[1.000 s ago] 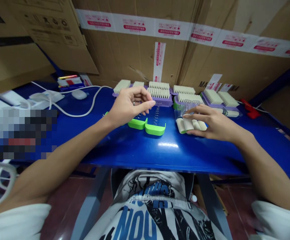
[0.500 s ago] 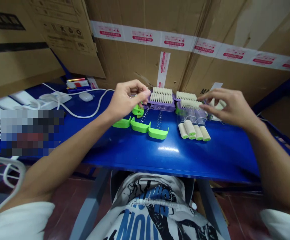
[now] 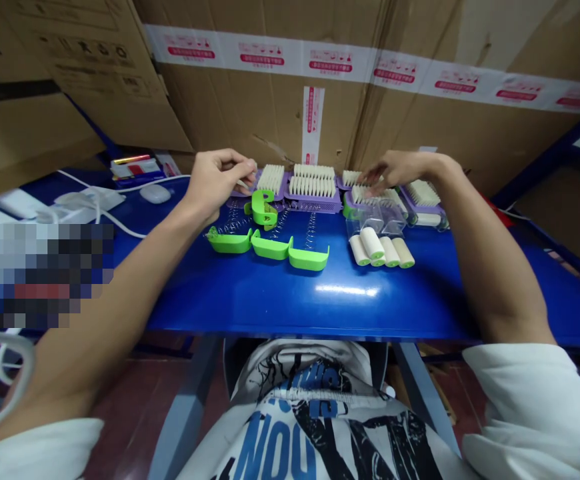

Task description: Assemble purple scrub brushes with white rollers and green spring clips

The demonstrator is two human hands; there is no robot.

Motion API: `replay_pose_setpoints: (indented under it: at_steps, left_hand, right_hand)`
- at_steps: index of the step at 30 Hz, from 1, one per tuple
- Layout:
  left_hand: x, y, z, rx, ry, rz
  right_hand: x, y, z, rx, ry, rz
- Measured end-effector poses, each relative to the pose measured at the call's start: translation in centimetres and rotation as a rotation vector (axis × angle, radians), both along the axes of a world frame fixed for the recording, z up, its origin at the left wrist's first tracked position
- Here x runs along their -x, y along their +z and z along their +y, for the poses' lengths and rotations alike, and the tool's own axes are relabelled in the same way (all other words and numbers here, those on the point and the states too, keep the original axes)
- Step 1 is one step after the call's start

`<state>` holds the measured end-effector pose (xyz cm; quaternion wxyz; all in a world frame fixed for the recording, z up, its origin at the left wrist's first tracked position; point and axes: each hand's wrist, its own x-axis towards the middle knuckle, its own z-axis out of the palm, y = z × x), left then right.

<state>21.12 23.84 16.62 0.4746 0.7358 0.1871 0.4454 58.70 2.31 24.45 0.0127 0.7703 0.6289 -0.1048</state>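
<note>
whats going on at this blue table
A person works bare-handed at a blue table. The left hand is pinched shut by a purple-backed brush at the back; what it pinches is too small to tell. The right hand reaches, fingers spread, onto the brushes at the back right. Green clips, springs and cream rollers lie nearer the person.

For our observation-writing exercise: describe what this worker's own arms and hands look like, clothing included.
The left hand and right hand are ungloved, with no watch or band in view. Forearms are uncovered. Short white sleeves, the left sleeve and right sleeve, belong to a white T-shirt with blue and black print.
</note>
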Motion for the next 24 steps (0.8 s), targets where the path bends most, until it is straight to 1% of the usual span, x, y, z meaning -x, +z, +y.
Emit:
replay_pose_setpoints:
  at_steps: [5, 8, 13, 17, 20, 22, 24]
  left_hand:
    - [-0.4, -0.2, -0.8, -0.008, 0.033, -0.001]
    - [-0.6, -0.3, -1.2, -0.011, 0.017, 0.005]
    - [-0.7, -0.3, -1.3, -0.007, -0.011, 0.006]
    - [-0.6, 0.0, -1.5, 0.028, -0.034, 0.023]
    - [-0.4, 0.4, -1.7, 0.055, -0.06, -0.001]
    - [-0.2, 0.7, -1.7, 0.076, -0.082, -0.045]
    - [0.0, 1.0, -1.4, 0.092, -0.089, -0.094]
  right_hand:
    - [0.1, -0.6, 0.6, 0.019, 0.024, 0.029]
    - [0.5, -0.9, 0.8, 0.019, 0.026, 0.005]
    - [1.1, -0.9, 0.4, 0.022, 0.083, -0.014]
    - [1.9, -0.5, 0.3, 0.001, 0.093, -0.08]
    - [2.7, 0.0, 0.0, -0.013, 0.094, -0.073]
    - [3.1, 0.5, -0.5, -0.053, 0.092, -0.061]
    - [3.4, 1.2, -1.2, -0.126, 0.088, -0.061]
